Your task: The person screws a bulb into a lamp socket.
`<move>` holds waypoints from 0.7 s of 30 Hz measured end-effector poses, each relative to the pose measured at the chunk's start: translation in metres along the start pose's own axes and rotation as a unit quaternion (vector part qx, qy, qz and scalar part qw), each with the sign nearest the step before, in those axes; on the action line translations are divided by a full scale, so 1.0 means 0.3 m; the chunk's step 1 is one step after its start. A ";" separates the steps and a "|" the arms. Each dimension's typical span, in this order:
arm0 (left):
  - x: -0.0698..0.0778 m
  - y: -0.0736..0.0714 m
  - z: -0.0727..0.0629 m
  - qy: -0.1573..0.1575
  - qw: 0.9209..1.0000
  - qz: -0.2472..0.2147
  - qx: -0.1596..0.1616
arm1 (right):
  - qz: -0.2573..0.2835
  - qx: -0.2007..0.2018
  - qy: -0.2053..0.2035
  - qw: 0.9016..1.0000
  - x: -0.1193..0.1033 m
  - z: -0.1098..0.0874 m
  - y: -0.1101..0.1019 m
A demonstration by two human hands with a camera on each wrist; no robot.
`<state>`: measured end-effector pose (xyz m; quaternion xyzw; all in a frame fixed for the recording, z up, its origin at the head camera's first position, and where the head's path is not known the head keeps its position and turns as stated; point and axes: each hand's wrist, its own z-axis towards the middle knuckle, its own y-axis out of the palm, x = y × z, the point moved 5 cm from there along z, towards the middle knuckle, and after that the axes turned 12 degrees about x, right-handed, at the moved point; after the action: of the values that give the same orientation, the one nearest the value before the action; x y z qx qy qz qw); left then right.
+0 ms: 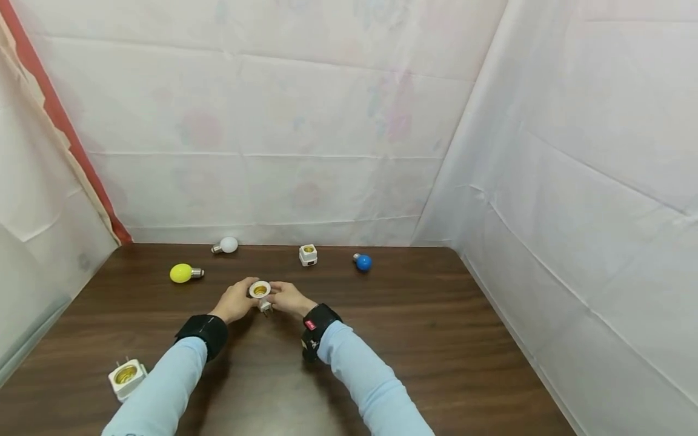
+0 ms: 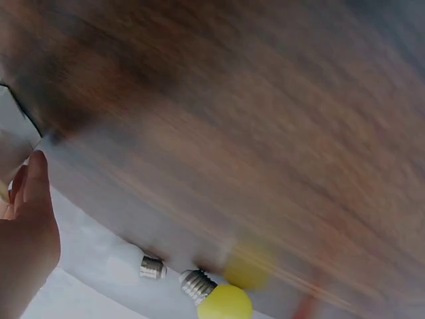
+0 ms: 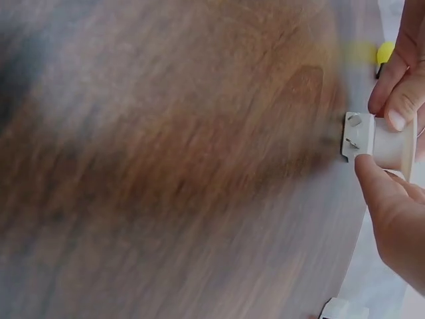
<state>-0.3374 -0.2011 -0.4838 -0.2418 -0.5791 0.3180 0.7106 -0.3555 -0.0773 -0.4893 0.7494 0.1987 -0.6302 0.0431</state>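
Observation:
Both hands hold a white plug-in lamp socket between them over the middle of the table. Its round flared rim faces up in the head view, with a gold threaded inside showing. My left hand grips it from the left, and my right hand from the right. In the right wrist view, metal prongs stick out of the block-shaped base; the left thumb presses the socket's body and right fingers touch the base's lower edge. Only part of the left hand shows in the left wrist view.
A yellow bulb and a white bulb lie at the back left of the brown table. Farther right are a small white socket and a blue bulb. Another white socket lies beside the left sleeve. White sheets enclose the table.

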 end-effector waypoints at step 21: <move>0.272 0.017 -0.185 0.067 0.994 -0.080 0.024 | -0.014 -0.031 -0.029 0.999 -0.030 -0.344 -0.211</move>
<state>-0.2736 -0.1364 -0.4446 -0.1984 -0.5400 0.2567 0.7766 -0.2833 0.0110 -0.4482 0.7265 0.2271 -0.6455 0.0629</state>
